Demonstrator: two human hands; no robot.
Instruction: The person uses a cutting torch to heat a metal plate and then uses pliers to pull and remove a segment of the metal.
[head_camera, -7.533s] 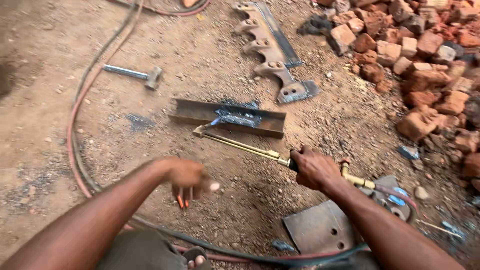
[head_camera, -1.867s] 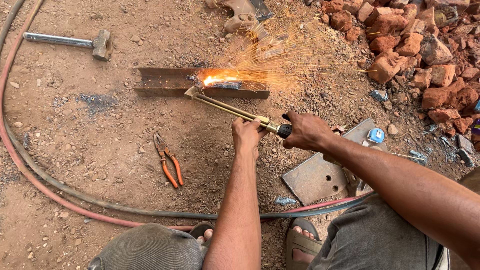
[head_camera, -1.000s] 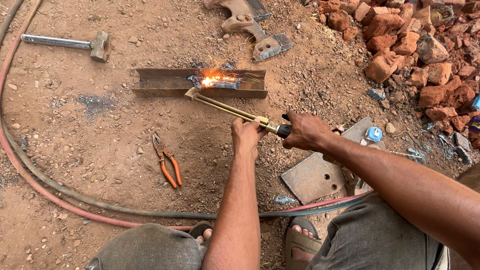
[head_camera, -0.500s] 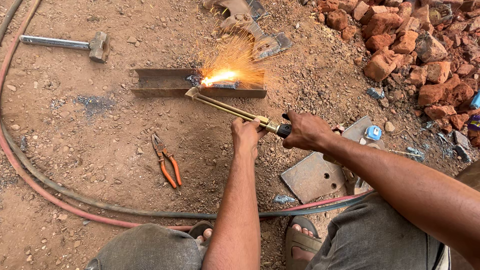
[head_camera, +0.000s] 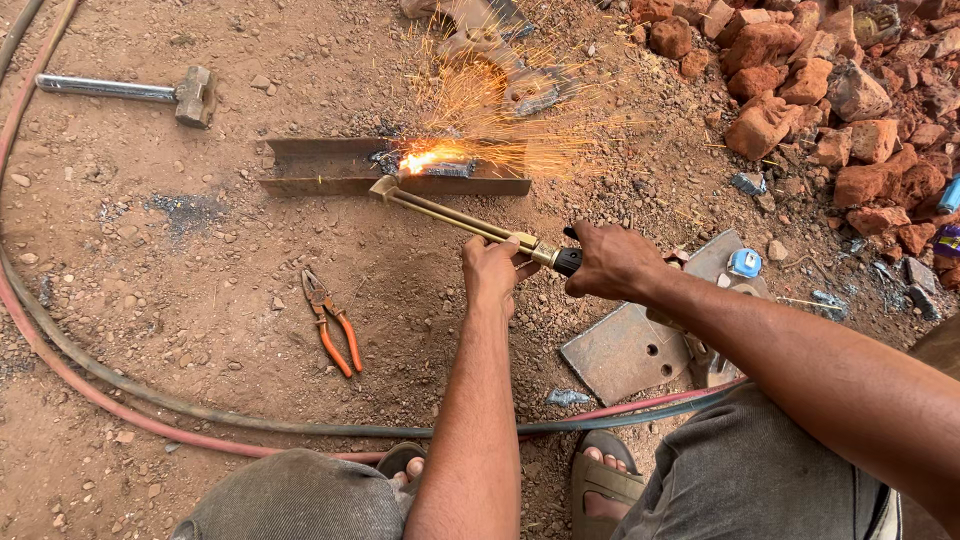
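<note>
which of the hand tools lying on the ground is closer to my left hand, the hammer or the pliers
The orange-handled pliers. They lie on the dirt just left of your left hand, while the metal hammer sits far off at the top left, beyond the steel channel.

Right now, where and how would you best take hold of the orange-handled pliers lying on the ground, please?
Grip the pliers by the two orange handles, coming from above on the near side. The handles point toward the person and lie slightly spread, while the metal jaws point away, toward the steel channel.
</note>
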